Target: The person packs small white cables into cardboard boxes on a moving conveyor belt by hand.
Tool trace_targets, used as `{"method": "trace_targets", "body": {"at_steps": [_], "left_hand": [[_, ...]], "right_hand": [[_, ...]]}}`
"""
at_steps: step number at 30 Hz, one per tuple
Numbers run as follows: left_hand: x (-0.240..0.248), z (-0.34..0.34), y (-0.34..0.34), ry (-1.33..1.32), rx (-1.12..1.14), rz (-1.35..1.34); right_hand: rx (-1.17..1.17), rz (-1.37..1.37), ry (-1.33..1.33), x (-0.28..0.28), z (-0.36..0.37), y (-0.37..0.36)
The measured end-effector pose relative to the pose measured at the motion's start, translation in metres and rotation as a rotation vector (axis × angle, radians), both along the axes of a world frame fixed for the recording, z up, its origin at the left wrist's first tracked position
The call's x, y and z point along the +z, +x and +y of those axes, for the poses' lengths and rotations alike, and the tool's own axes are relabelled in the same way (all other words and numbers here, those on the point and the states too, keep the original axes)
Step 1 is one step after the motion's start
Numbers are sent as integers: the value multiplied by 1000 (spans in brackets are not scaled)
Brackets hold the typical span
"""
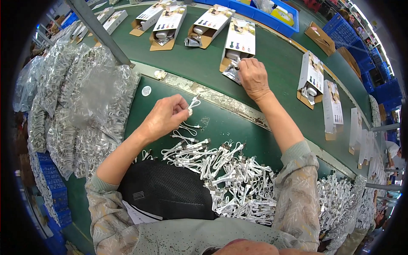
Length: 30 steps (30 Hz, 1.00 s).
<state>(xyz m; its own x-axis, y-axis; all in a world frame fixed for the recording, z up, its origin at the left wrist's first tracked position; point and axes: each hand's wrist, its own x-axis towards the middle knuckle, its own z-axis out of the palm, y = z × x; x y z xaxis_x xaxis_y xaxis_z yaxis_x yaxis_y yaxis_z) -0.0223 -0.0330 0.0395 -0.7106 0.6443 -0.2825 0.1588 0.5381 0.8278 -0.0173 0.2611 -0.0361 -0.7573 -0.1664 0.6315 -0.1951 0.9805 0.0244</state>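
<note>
My left hand (165, 115) is closed on a short white coiled cable (193, 105), held just above the green work surface (221, 123). In front of me lies a heap of several white cables (229, 178) like it. My right hand (253, 76) reaches out over the green conveyor belt (191, 59) and rests on an open white and brown box (239, 44), its fingers on a silvery bag (233, 73) at the box's mouth.
Several more open boxes (168, 26) lie on the belt, others (310, 78) stand at the right. Clear bags of cables (85, 106) pile up at my left. Blue crates (272, 17) line the far side. A metal post (100, 32) crosses at the upper left.
</note>
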Motion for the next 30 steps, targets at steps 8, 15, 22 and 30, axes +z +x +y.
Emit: {"method": "trace_targets", "body": {"at_steps": [8, 15, 22, 30], "left_hand": [[-38, 48, -76, 148, 239, 71], [-72, 154, -139, -24, 207, 599], [-85, 197, -127, 203, 158, 473], [-74, 161, -54, 243, -110, 349]], "right_hand": [[-100, 3, 215, -19, 38, 26], [-326, -222, 305, -18, 44, 37], [-468, -277, 64, -3, 50, 79], [-480, -317, -252, -6, 62, 123]]}}
